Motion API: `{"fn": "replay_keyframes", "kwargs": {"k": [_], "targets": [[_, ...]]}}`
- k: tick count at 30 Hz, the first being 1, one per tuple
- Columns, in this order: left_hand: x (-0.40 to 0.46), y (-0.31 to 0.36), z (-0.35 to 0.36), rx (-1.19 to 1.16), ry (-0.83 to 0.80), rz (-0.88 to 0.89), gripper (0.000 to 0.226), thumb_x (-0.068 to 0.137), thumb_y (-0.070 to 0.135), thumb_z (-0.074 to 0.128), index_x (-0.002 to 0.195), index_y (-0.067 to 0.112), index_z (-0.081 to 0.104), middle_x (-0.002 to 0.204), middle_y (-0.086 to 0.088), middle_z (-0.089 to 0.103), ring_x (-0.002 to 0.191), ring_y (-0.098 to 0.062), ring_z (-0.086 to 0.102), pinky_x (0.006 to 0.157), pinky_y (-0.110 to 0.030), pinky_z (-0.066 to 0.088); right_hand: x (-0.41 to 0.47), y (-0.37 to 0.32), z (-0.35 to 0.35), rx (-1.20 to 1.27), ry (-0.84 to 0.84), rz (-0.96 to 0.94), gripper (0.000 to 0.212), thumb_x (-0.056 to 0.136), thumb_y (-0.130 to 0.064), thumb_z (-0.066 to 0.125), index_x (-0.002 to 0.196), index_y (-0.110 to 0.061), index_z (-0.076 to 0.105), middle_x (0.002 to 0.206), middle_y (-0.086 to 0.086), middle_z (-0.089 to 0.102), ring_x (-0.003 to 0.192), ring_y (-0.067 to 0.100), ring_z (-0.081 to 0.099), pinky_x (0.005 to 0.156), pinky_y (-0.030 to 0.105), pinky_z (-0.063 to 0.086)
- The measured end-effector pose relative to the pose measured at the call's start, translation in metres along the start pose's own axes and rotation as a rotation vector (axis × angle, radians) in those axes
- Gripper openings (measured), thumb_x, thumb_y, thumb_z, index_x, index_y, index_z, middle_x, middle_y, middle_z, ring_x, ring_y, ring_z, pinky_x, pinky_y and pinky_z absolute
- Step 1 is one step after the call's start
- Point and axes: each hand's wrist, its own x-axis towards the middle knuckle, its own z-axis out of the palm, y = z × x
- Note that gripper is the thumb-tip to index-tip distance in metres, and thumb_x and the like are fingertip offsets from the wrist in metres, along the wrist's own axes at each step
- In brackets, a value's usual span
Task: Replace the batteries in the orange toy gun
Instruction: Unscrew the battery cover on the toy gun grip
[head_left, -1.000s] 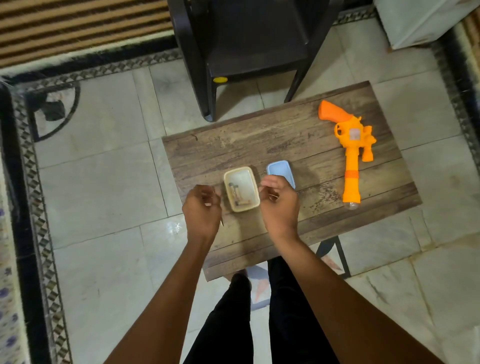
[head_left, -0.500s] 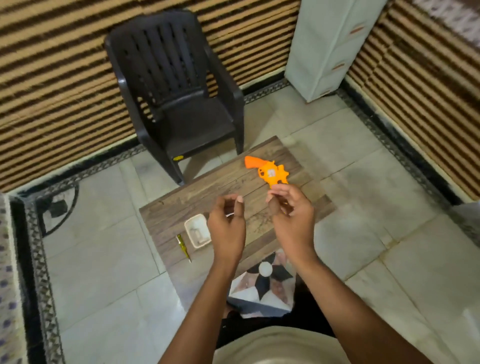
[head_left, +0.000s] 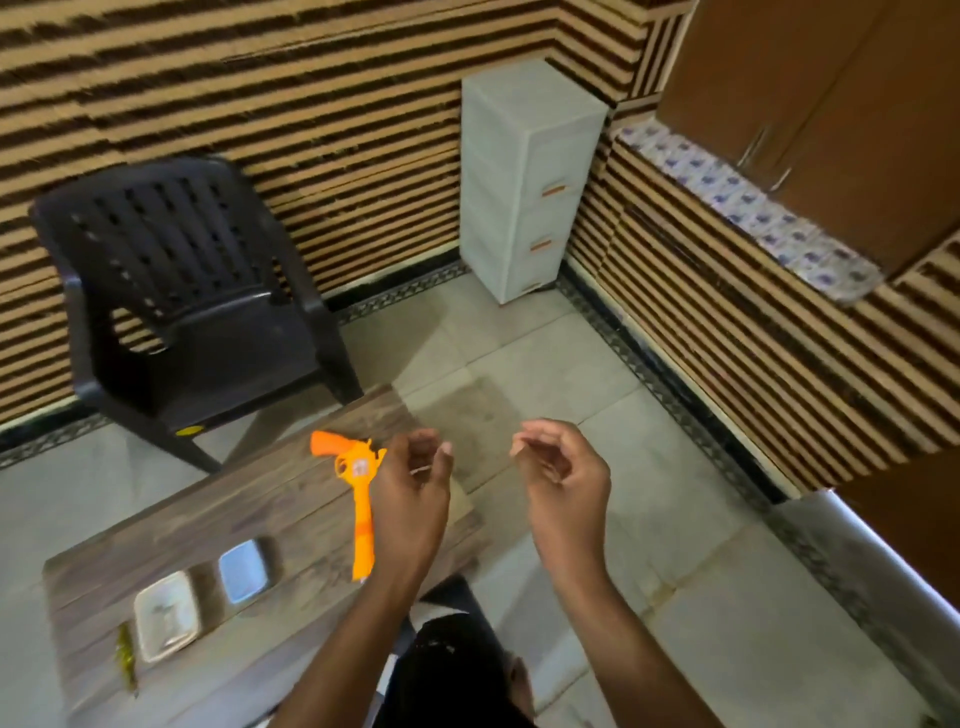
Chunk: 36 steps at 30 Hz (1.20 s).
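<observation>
The orange toy gun (head_left: 359, 499) lies flat on the low wooden table (head_left: 260, 509), grip toward the chair and barrel toward me. My left hand (head_left: 415, 493) hovers just right of the gun, above the table's right end, and partly hides the gun's body. Its fingers are loosely curled and I see nothing in them. My right hand (head_left: 563, 467) is raised over the floor right of the table, also loosely curled with nothing visible in it. No batteries show.
A small cream box (head_left: 166, 616), its blue lid (head_left: 241, 571) and a yellow-green screwdriver (head_left: 126, 660) lie at the table's left end. A black plastic chair (head_left: 182, 312) stands behind the table and a white drawer unit (head_left: 524, 197) in the corner.
My view has swung up and to the right, away from the table. Both hands have lifted off the box area and moved apart; the screwdriver now lies on the table.
</observation>
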Motion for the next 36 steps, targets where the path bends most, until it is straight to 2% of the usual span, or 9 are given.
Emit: {"fn": "replay_keyframes", "kwargs": {"k": [7, 10, 14, 20, 24, 27, 31, 36], "targets": [[0.066, 0.033, 0.111, 0.009, 0.001, 0.069, 0.006, 0.096, 0.016, 0.068, 0.101, 0.019, 0.071, 0.093, 0.011, 0.073, 0.088, -0.001, 0.068, 0.079, -0.019, 0.054, 0.136, 0.013, -0.042, -0.050, 0.004, 0.032, 0.015, 0.092, -0.004, 0.073, 0.099, -0.017, 0.075, 0.092, -0.006, 0.075, 0.087, 0.004, 0.072, 0.077, 0.016, 0.056], [0.100, 0.040, 0.146, 0.010, 0.006, 0.088, 0.005, 0.097, 0.018, 0.068, 0.100, 0.019, 0.071, 0.093, 0.011, 0.073, 0.089, -0.002, 0.068, 0.077, -0.014, 0.053, 0.199, 0.013, -0.044, -0.076, -0.035, 0.032, 0.015, 0.092, -0.006, 0.074, 0.098, -0.020, 0.075, 0.092, -0.005, 0.076, 0.090, 0.008, 0.073, 0.080, 0.021, 0.058], [0.171, 0.046, 0.190, 0.013, 0.059, 0.030, 0.005, 0.097, 0.020, 0.068, 0.102, 0.021, 0.071, 0.096, 0.011, 0.073, 0.091, -0.002, 0.069, 0.079, -0.016, 0.055, 0.300, 0.010, -0.025, -0.119, -0.150, 0.028, 0.014, 0.092, -0.006, 0.074, 0.095, -0.020, 0.075, 0.089, -0.001, 0.077, 0.089, 0.016, 0.075, 0.083, 0.030, 0.061], [0.261, 0.071, 0.210, 0.019, 0.179, -0.021, 0.005, 0.097, 0.016, 0.068, 0.101, 0.018, 0.070, 0.095, 0.009, 0.072, 0.088, -0.003, 0.069, 0.075, -0.014, 0.052, 0.407, -0.002, 0.031, -0.143, -0.341, 0.000, 0.012, 0.092, -0.006, 0.073, 0.094, -0.017, 0.075, 0.088, 0.001, 0.077, 0.089, 0.017, 0.075, 0.081, 0.026, 0.060], [0.315, 0.071, 0.203, 0.024, 0.342, -0.078, 0.005, 0.097, 0.015, 0.068, 0.101, 0.017, 0.068, 0.093, 0.009, 0.072, 0.086, -0.003, 0.068, 0.074, -0.013, 0.051, 0.462, -0.004, 0.098, -0.136, -0.501, 0.014, 0.012, 0.092, -0.005, 0.073, 0.092, -0.016, 0.075, 0.085, 0.002, 0.077, 0.086, 0.017, 0.074, 0.078, 0.023, 0.058], [0.352, 0.054, 0.197, 0.022, 0.495, -0.168, 0.007, 0.097, 0.016, 0.068, 0.099, 0.023, 0.067, 0.092, 0.010, 0.072, 0.087, -0.004, 0.068, 0.076, -0.021, 0.053, 0.494, 0.000, 0.151, -0.202, -0.698, -0.026, 0.012, 0.092, -0.005, 0.073, 0.092, -0.017, 0.075, 0.085, -0.002, 0.076, 0.084, 0.013, 0.073, 0.078, 0.024, 0.058], [0.393, 0.041, 0.184, 0.019, 0.743, -0.284, 0.007, 0.097, 0.021, 0.067, 0.102, 0.026, 0.067, 0.092, 0.012, 0.072, 0.087, -0.002, 0.068, 0.076, -0.033, 0.059, 0.528, -0.004, 0.228, -0.263, -0.988, -0.075, 0.011, 0.093, -0.013, 0.074, 0.095, -0.023, 0.075, 0.089, -0.008, 0.076, 0.086, 0.005, 0.072, 0.074, 0.015, 0.055], [0.413, 0.043, 0.165, 0.001, 1.062, -0.384, 0.008, 0.098, 0.020, 0.067, 0.101, 0.028, 0.067, 0.095, 0.011, 0.072, 0.090, -0.005, 0.069, 0.081, -0.031, 0.058, 0.540, -0.015, 0.322, -0.283, -1.303, -0.060, 0.015, 0.089, -0.006, 0.073, 0.090, -0.020, 0.075, 0.082, -0.001, 0.077, 0.080, 0.014, 0.075, 0.074, 0.028, 0.062]]}}
